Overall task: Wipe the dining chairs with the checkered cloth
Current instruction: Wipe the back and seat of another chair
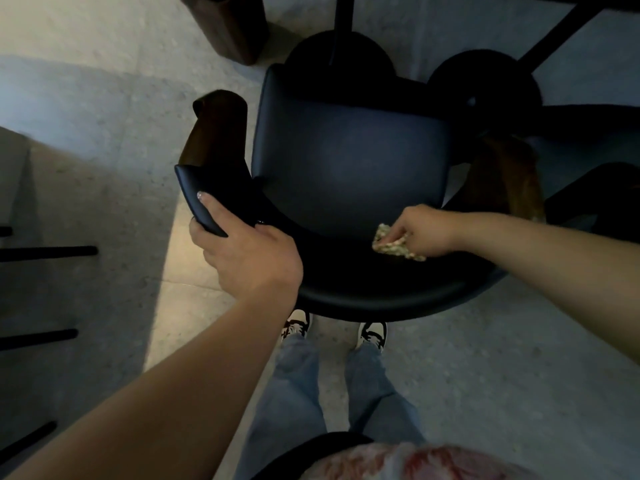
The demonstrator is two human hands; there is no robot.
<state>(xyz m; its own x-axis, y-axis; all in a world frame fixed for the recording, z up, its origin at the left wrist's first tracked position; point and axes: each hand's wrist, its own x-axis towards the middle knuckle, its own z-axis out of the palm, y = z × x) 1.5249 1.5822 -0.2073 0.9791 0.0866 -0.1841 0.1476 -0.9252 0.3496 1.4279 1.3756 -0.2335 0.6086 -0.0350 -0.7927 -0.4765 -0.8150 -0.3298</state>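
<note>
A dining chair (pixel 349 168) with a dark blue padded seat, a curved dark backrest and wooden armrests stands right below me. My left hand (pixel 242 251) grips the left end of the curved backrest, thumb on top. My right hand (pixel 420 230) holds the bunched checkered cloth (pixel 394 243) against the inner face of the backrest, just right of centre. Most of the cloth is hidden under my fingers.
Two round black table bases (pixel 341 53) (pixel 485 81) with black posts stand beyond the chair. Another wooden chair part (pixel 230 26) shows at the top. Black bars (pixel 48 251) stick out at the left edge. My feet (pixel 334 329) are just behind the chair on a grey floor.
</note>
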